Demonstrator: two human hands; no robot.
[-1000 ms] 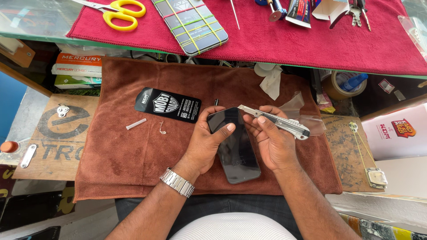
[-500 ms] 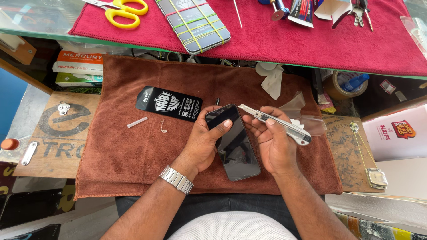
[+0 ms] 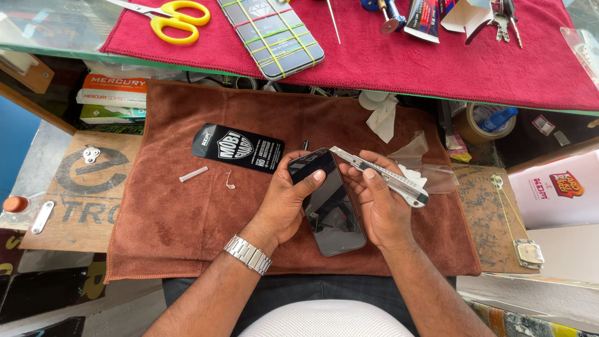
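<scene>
Where the brown towel (image 3: 187, 218) covers the bench, a dark phone (image 3: 331, 212) lies face up between both hands, its long axis running from eleven o'clock to five. At its nine o'clock side, the left hand (image 3: 284, 203) cups it, thumb on the glass. The right hand (image 3: 380, 209) is closed around a utility knife (image 3: 380, 176), whose tip meets the phone's top edge.
</scene>
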